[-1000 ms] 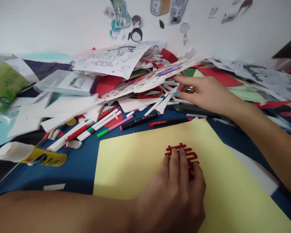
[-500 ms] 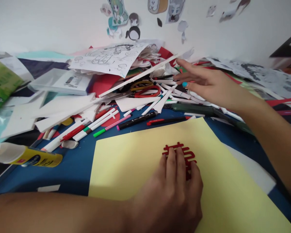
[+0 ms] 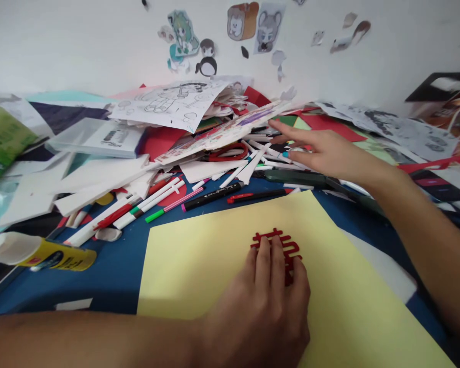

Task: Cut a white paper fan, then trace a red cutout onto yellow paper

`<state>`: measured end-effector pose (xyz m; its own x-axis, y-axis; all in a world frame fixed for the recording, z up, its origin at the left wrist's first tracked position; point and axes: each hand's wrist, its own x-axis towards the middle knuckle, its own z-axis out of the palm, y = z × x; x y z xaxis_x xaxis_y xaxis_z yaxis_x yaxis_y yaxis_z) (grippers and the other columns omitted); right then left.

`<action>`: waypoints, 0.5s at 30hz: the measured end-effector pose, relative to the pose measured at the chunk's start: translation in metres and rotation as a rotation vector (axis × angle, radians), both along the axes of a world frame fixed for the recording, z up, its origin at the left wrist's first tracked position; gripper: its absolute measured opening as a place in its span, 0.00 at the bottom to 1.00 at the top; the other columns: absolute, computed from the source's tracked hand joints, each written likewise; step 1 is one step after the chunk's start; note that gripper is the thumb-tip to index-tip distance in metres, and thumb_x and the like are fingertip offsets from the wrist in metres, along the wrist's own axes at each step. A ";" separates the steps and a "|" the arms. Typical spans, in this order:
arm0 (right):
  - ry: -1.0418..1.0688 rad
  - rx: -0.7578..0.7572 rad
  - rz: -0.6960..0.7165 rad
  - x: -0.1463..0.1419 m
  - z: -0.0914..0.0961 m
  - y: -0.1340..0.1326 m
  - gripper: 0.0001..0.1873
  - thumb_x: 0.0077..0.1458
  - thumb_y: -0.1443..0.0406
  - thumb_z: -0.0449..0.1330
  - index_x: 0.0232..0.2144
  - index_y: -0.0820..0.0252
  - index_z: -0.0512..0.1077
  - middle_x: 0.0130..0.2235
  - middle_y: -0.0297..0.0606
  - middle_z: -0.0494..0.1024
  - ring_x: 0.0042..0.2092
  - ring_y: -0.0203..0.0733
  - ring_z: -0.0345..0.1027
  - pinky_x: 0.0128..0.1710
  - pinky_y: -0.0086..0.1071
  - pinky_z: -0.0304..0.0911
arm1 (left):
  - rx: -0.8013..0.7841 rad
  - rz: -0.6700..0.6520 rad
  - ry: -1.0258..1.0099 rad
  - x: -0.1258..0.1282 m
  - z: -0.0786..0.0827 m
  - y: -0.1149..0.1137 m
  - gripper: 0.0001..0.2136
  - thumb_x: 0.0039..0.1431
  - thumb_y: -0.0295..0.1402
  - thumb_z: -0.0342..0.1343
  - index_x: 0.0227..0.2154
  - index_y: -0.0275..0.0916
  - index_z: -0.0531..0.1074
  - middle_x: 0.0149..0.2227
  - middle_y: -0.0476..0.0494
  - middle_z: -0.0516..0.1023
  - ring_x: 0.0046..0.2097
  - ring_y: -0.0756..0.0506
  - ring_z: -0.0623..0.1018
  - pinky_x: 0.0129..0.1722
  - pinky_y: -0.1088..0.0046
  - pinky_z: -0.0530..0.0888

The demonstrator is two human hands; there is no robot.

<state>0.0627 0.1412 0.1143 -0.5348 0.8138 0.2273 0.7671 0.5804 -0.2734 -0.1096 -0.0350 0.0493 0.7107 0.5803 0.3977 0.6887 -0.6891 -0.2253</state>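
Against a sheet of yellow paper (image 3: 199, 271), my left hand (image 3: 270, 301) rests with its fingers a little apart, pressing on a red paper cutout (image 3: 292, 250) of looping strips. Part of the cutout is hidden beneath those fingers. My right hand (image 3: 322, 151) hovers over the heap at the back, fingers stretched out. Its fingertips are at the right end of a long board (image 3: 230, 128) with a coloured, printed face; whether they touch it I cannot tell. Red-handled scissors (image 3: 230, 153) lie partly under that board.
A yellow glue stick (image 3: 61, 255) stands out at the left. Markers and pens (image 3: 214, 197) are scattered behind the yellow sheet. Drawn paper (image 3: 168, 105), a clear plastic case (image 3: 95, 138) and white scraps pile up towards the wall. A dark green tool (image 3: 299, 176) lies below my right hand.
The long board has tipped, so its coloured face shows instead of its thin edge. My right hand stays beside it, fingers stretched. My left hand remains on the cutout; the view has tilted up slightly.
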 end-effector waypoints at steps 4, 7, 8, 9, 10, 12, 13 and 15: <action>-0.235 0.064 0.046 0.016 -0.014 0.019 0.35 0.51 0.65 0.54 0.62 0.54 0.55 0.56 0.42 0.69 0.53 0.52 0.64 0.47 0.41 0.62 | 0.005 -0.004 -0.019 0.000 0.000 0.001 0.20 0.60 0.33 0.42 0.48 0.28 0.70 0.49 0.28 0.73 0.52 0.33 0.72 0.48 0.60 0.75; -0.406 0.141 0.023 0.028 -0.026 0.033 0.32 0.50 0.65 0.53 0.59 0.58 0.61 0.52 0.46 0.71 0.51 0.52 0.65 0.44 0.40 0.63 | 0.020 -0.009 -0.022 0.000 -0.001 0.001 0.20 0.59 0.33 0.43 0.48 0.28 0.70 0.49 0.27 0.73 0.52 0.33 0.72 0.48 0.60 0.75; -0.432 0.155 0.003 0.031 -0.028 0.037 0.31 0.50 0.64 0.53 0.58 0.57 0.62 0.52 0.45 0.71 0.51 0.52 0.66 0.44 0.40 0.63 | 0.021 -0.010 -0.025 0.000 -0.001 0.001 0.20 0.59 0.33 0.43 0.48 0.28 0.70 0.49 0.27 0.72 0.52 0.33 0.72 0.48 0.60 0.75; -0.443 0.166 -0.029 0.033 -0.029 0.038 0.29 0.51 0.63 0.52 0.57 0.56 0.63 0.53 0.44 0.71 0.51 0.51 0.66 0.43 0.39 0.63 | 0.021 -0.013 -0.027 0.000 -0.002 0.001 0.20 0.59 0.33 0.43 0.48 0.28 0.71 0.49 0.27 0.72 0.52 0.33 0.72 0.47 0.60 0.75; -0.445 0.178 -0.069 0.035 -0.030 0.039 0.27 0.53 0.61 0.51 0.56 0.55 0.64 0.54 0.42 0.70 0.51 0.52 0.66 0.42 0.39 0.63 | 0.020 -0.016 -0.029 -0.001 -0.002 0.001 0.20 0.59 0.33 0.42 0.48 0.28 0.71 0.50 0.27 0.72 0.52 0.33 0.72 0.47 0.60 0.75; -0.428 0.211 -0.170 0.037 -0.027 0.038 0.25 0.55 0.60 0.49 0.54 0.53 0.66 0.54 0.41 0.71 0.50 0.53 0.66 0.38 0.39 0.63 | 0.021 -0.023 -0.027 -0.001 -0.001 0.000 0.20 0.60 0.33 0.42 0.48 0.28 0.70 0.50 0.27 0.72 0.52 0.33 0.72 0.47 0.60 0.75; -0.403 0.235 -0.221 0.038 -0.025 0.036 0.24 0.56 0.60 0.48 0.54 0.53 0.67 0.53 0.41 0.72 0.50 0.53 0.67 0.37 0.39 0.62 | 0.020 -0.027 -0.022 -0.001 -0.001 0.000 0.20 0.60 0.33 0.42 0.48 0.27 0.70 0.50 0.26 0.72 0.52 0.33 0.72 0.47 0.60 0.75; -0.334 0.278 -0.290 0.040 -0.019 0.032 0.22 0.58 0.61 0.47 0.53 0.54 0.68 0.52 0.42 0.73 0.49 0.53 0.67 0.37 0.39 0.59 | 0.011 -0.025 -0.015 -0.001 0.000 0.000 0.20 0.60 0.33 0.42 0.49 0.28 0.70 0.50 0.27 0.72 0.52 0.33 0.72 0.47 0.60 0.75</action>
<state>0.1025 0.1734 0.0949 -0.3764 0.8724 0.3117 0.9262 0.3469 0.1477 -0.1103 -0.0353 0.0492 0.7188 0.5577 0.4150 0.6746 -0.7039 -0.2225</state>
